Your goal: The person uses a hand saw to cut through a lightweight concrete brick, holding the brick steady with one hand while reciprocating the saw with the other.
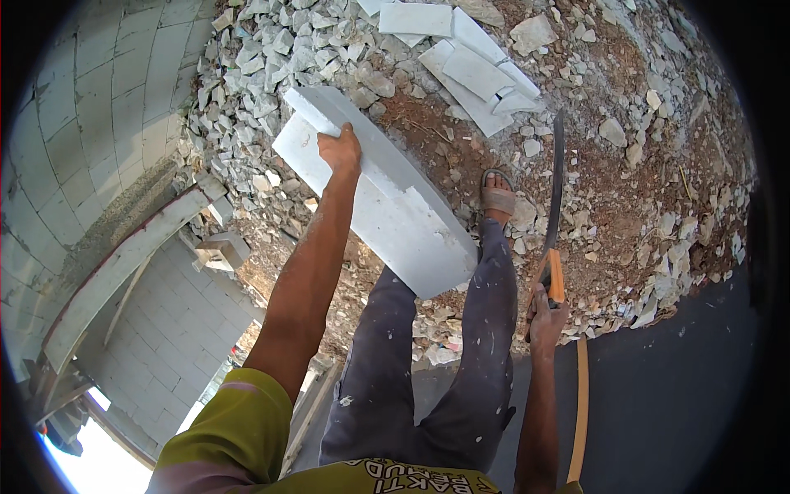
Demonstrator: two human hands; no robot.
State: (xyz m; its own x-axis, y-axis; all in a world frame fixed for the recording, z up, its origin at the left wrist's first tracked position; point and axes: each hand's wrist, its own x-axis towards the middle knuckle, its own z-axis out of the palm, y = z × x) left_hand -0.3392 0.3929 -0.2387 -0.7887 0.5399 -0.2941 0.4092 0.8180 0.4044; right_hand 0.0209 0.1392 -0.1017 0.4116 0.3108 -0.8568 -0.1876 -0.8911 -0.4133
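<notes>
A long, light grey building block (391, 210) leans at a slant in front of my legs, its lower end by my knees. Whether it is one piece or two lying together, I cannot tell. My left hand (339, 150) grips the raised edge near its far end. To the right, my right hand (546, 319) is closed round the orange and black handle of a handsaw (557, 185). The saw's dark toothed blade points away from me, apart from the block.
Broken grey rubble (280, 58) covers the ground at the far left. Several cut slabs (477, 70) lie in a pile ahead. My sandalled foot (498, 198) stands on stony soil. A block wall (99, 90) rises at left; a dark surface (658, 395) lies at lower right.
</notes>
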